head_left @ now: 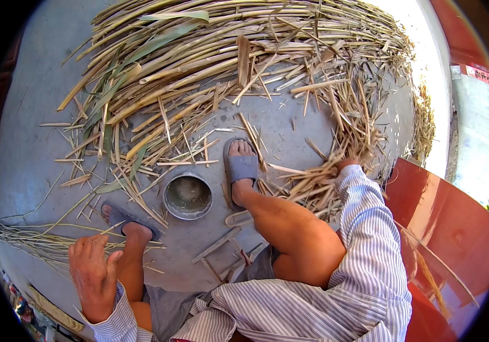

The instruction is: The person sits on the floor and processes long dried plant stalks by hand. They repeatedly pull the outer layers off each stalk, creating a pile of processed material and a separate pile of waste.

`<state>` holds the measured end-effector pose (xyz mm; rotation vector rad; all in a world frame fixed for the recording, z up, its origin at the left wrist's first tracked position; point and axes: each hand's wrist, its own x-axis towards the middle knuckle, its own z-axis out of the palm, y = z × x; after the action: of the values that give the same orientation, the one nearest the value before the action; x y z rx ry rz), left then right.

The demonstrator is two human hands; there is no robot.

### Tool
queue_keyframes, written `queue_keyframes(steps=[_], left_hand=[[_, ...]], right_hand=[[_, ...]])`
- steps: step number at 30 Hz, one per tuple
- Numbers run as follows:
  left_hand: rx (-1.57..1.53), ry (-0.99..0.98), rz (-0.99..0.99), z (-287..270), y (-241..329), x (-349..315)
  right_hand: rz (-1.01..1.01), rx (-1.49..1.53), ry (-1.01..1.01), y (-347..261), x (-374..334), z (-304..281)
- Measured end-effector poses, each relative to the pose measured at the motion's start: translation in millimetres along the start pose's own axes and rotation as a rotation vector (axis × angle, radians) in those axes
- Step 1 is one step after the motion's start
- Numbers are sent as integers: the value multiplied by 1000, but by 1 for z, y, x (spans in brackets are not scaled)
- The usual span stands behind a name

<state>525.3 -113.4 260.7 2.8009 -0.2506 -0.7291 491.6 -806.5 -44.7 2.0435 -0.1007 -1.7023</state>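
Observation:
My left hand (93,276) is raised beside my left knee, its back toward me, fingers loosely extended and thumb apart. Just past its fingertips shows a short pale strip (112,227); whether they touch I cannot tell. On the right, my right hand (347,164) reaches into a heap of short, split reed stalks (307,185). Those stalks gather around it and are smeared by motion, and its fingers are hidden. Long yellowish reed stalks (176,85) with some green leaves lie in a thick layer across the far floor.
A round metal bowl (188,196) with murky contents stands between my sandalled feet. Thin twigs (27,242) lie at the left. By my right leg is a low wooden frame (218,248). A red panel (438,222) rises at the right. Broken reed bits litter the grey floor.

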Motion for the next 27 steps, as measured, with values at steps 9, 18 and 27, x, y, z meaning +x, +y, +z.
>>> queue_keyframes(steps=[9,18,27], left_hand=[[-32,29,51,2,14,0],[12,-37,65,4,25,4],[25,-29,131,11,28,11]], right_hand=[[-238,442,580,-95,-16,-181],[-299,312,1121,-216,17,-258],[-190,72,1220,-208,14,-259]])
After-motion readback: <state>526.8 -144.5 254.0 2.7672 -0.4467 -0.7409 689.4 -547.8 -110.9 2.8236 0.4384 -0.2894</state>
